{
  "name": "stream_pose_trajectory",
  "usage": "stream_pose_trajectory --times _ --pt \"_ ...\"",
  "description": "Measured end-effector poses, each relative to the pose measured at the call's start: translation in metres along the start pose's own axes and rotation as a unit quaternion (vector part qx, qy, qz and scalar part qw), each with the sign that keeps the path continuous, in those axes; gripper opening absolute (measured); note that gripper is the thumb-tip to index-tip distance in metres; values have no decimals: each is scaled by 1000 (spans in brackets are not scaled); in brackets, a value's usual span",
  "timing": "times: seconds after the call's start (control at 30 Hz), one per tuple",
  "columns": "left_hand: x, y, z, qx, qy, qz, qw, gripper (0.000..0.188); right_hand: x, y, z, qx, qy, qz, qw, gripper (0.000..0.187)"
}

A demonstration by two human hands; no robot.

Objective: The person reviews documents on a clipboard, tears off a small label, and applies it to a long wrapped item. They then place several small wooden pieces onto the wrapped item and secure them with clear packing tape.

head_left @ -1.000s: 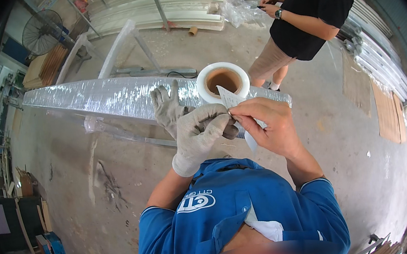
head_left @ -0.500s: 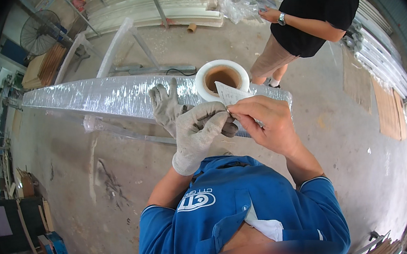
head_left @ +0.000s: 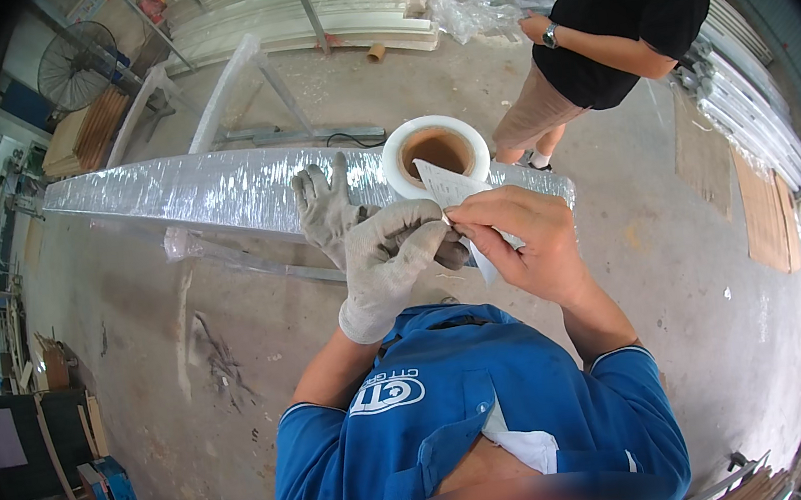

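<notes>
In front of my chest, my left hand (head_left: 391, 256), in a grey-white glove, pinches the corner of a white printed label (head_left: 445, 184). My bare right hand (head_left: 522, 236) grips the same label, its thumb and fingertips meeting the gloved ones. A white flap of paper (head_left: 484, 262) hangs below the right fingers. Just beyond my left hand, an empty work glove (head_left: 321, 205) lies on a long bundle wrapped in clear film (head_left: 205, 185). A roll of stretch film (head_left: 475, 148) with a brown cardboard core stands on that bundle, behind the label.
Film-wrapped stand legs (head_left: 225, 97) rise beyond the bundle. Another person (head_left: 626, 17) in a black shirt stands at the far right, handling clear plastic. Long white profiles (head_left: 374, 21) are stacked at the back. Flat cardboard (head_left: 763, 219) lies on the floor at right.
The white flap has come into view below my right fingers, and the label has shifted slightly left. Both hands stay nearly in place. The other person's hands have moved a little.
</notes>
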State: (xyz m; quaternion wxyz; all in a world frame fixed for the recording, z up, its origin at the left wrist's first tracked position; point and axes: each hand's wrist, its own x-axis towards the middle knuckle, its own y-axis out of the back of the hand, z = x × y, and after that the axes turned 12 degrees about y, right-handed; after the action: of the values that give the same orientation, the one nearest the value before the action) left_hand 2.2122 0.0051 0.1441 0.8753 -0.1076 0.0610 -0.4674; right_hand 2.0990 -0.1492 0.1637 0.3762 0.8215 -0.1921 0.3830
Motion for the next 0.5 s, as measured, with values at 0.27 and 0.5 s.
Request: stream_pose_trajectory --times 0.27,0.5 --pt "-1 -1 2 126 -59 19 990 13 0 3 -3 9 -35 -13 999 18" --pt "-5 -2 1 177 -88 40 979 12 0 6 -4 41 -53 -26 997 19"
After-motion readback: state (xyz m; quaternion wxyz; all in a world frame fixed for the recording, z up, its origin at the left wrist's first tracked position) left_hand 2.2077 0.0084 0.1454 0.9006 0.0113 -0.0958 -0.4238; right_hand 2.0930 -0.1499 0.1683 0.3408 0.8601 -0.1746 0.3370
